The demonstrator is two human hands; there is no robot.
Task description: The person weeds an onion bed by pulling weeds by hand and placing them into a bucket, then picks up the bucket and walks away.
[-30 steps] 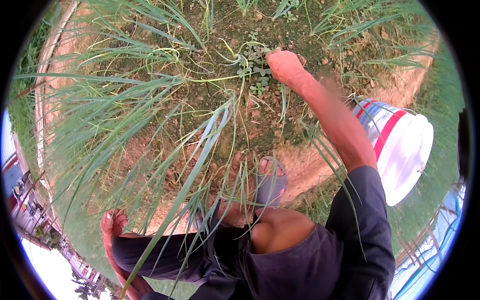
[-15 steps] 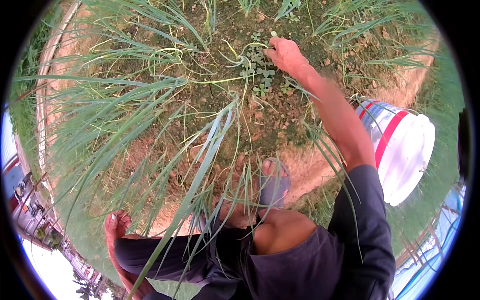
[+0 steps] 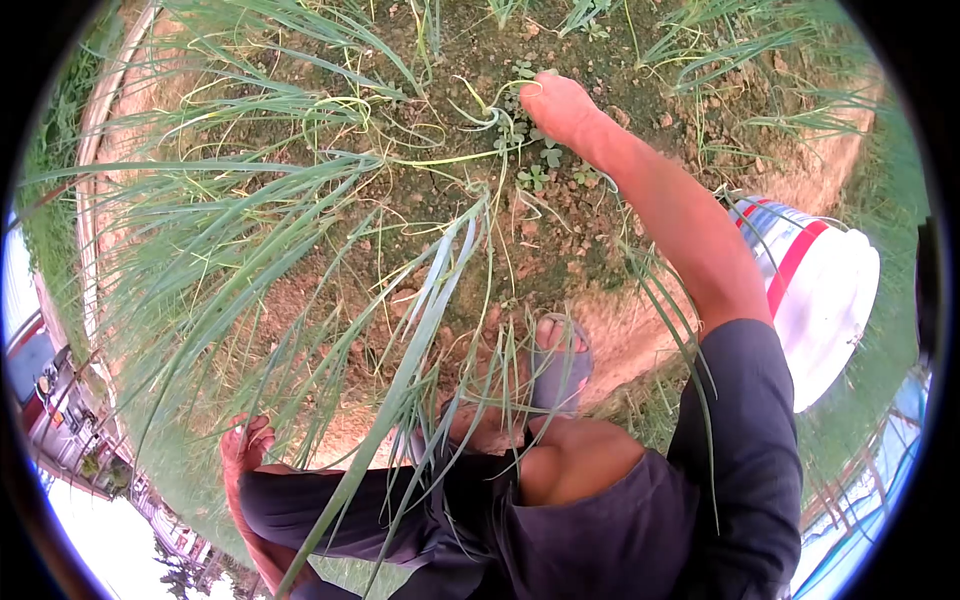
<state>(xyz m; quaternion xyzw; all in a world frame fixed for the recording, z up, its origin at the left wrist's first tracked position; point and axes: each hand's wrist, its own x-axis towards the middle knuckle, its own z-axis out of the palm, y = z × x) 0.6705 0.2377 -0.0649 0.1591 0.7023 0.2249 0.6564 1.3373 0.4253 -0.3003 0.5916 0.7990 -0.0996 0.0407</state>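
Observation:
My right hand (image 3: 562,106) reaches out over the soil, closed among small round-leaved weeds (image 3: 518,130). Its back faces me, so whatever the fingertips grip is hidden. A curled yellow-green onion leaf (image 3: 480,98) lies just left of it. Down at the lower left, my left hand (image 3: 247,440) hangs beyond my knee with fingers curled; I cannot make out anything in them. Long green onion plants (image 3: 430,290) lean between the two hands, their leaves crossing in front of my legs.
A white bucket (image 3: 828,310) with a red band lies at the right, beside my right arm. My sandalled foot (image 3: 560,365) rests on bare soil. More onion clumps (image 3: 270,190) fill the left, and a pale border (image 3: 92,190) runs along the bed.
My right hand has shifted slightly left against the weeds, its fingers now more tucked out of sight. My left hand stays by the knee. The whole view has moved a little.

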